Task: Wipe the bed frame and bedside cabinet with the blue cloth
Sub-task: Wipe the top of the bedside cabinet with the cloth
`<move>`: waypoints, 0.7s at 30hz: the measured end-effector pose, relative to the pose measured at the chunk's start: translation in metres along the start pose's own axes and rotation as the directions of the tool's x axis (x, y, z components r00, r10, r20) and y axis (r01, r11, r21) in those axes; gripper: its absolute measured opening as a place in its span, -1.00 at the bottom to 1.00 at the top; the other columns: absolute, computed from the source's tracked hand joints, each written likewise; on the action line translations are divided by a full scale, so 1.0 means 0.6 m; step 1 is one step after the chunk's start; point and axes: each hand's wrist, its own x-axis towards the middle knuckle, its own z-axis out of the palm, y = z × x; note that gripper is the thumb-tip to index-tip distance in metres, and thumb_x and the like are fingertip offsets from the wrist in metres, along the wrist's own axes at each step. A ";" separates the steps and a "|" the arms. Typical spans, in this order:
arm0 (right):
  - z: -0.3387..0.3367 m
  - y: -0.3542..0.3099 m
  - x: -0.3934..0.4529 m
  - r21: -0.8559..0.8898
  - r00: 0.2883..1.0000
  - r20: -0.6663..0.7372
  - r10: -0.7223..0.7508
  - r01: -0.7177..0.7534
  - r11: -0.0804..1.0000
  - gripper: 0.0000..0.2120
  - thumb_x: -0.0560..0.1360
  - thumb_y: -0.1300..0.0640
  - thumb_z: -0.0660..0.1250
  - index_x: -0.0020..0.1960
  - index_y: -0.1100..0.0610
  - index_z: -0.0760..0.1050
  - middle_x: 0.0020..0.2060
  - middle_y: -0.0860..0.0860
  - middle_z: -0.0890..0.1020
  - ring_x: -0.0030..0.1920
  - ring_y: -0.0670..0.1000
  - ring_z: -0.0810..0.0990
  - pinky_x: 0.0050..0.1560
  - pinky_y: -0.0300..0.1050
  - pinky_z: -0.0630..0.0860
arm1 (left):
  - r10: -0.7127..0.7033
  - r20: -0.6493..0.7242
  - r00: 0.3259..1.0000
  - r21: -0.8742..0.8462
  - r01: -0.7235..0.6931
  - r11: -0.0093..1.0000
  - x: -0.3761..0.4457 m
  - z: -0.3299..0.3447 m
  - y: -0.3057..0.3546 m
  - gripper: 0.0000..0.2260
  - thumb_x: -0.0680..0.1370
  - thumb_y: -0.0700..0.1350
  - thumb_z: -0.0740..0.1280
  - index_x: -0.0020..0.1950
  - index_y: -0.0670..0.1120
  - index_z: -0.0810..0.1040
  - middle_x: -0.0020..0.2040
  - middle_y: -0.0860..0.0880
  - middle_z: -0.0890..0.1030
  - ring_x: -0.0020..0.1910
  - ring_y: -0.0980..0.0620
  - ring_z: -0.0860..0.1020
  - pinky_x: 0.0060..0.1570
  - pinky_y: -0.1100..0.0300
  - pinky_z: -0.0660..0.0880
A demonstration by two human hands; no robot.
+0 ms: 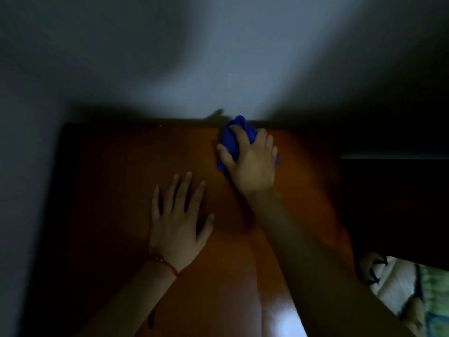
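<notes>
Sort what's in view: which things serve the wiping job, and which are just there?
In use: blue cloth, right hand pressing it, left hand flat, cabinet top.
Just there: wall, patterned bedding, red wrist string.

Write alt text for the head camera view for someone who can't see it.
In dim light, the right hand presses a bunched blue cloth onto a brown wooden cabinet top near the wall. The left hand, a red string at its wrist, lies flat beside it.

Blue cloth [233, 139], glossy reddish-brown cabinet top [121, 190], red wrist string [167, 265]
</notes>
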 end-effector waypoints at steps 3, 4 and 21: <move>-0.004 0.030 -0.003 -0.038 0.998 -0.065 -0.010 0.008 0.999 -0.52 0.48 -0.18 0.19 0.32 0.04 0.37 0.05 0.26 0.45 0.03 0.25 0.40 0.02 0.07 0.30 | 0.019 -0.016 1.000 -0.004 -0.019 1.000 -0.001 0.000 -0.002 -0.46 0.48 0.14 0.09 0.37 -0.12 0.35 0.39 -0.24 0.35 0.39 -0.20 0.19 0.32 -0.21 0.01; -0.001 0.032 -0.005 -0.038 0.995 -0.099 0.005 -0.009 0.999 -0.52 0.47 -0.18 0.19 0.30 0.05 0.39 0.02 0.27 0.46 0.01 0.26 0.41 0.00 0.08 0.31 | 0.018 -0.019 1.000 -0.002 -0.019 1.000 -0.001 0.000 -0.001 -0.46 0.48 0.14 0.09 0.38 -0.11 0.35 0.40 -0.24 0.35 0.39 -0.19 0.19 0.32 -0.21 0.01; 0.005 0.004 -0.041 -0.014 0.991 -0.073 0.112 -0.113 0.993 -0.50 0.48 -0.20 0.17 0.32 0.04 0.36 0.09 0.28 0.44 0.05 0.26 0.39 0.08 0.10 0.29 | 0.029 -0.053 0.998 0.023 -0.028 0.999 0.000 0.010 -0.004 -0.45 0.50 0.14 0.06 0.39 -0.12 0.36 0.40 -0.23 0.34 0.38 -0.17 0.15 0.31 -0.20 0.01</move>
